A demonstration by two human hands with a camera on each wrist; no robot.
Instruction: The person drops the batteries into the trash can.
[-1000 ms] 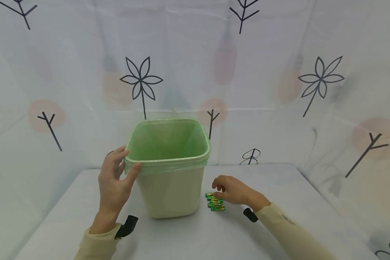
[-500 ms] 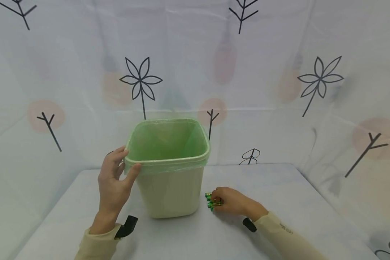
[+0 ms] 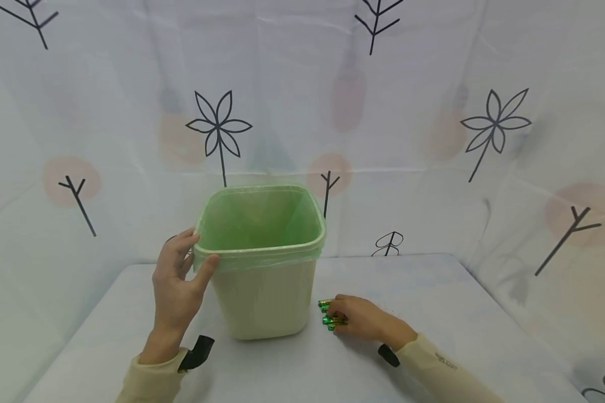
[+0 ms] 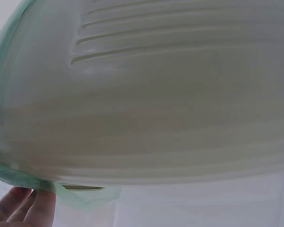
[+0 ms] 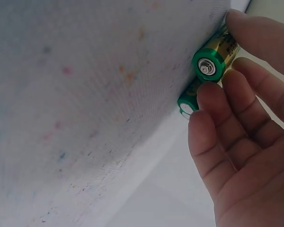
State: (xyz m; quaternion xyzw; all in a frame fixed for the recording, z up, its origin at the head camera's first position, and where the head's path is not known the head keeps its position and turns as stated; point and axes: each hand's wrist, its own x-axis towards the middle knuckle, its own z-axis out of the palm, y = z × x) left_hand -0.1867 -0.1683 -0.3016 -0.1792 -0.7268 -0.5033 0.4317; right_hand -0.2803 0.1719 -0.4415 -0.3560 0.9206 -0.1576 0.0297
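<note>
While the bin (image 3: pixel 267 299) stands upright left of the desk's middle, a green liner (image 3: pixel 264 259) folded over its rim, our left hand (image 3: pixel 177 280) pinches that rim at its near left corner — thumb on the front, fingers round the side. Green-and-gold batteries (image 3: pixel 335 321) lie just beside the bin's base, slightly right of midway between the desk (image 3: pixel 262 369)'s side edges and well short of its far edge. Over them our right hand (image 3: pixel 360 319) is curled, pinching one battery (image 5: pixel 216 54) between thumb and fingers; another (image 5: pixel 188 100) shows just below it. We cannot tell whether the pinched one touches the desk. Beyond the far edge hangs a white sheet (image 3: pixel 282 101) — black flowers and twigs drawn on it.
</note>
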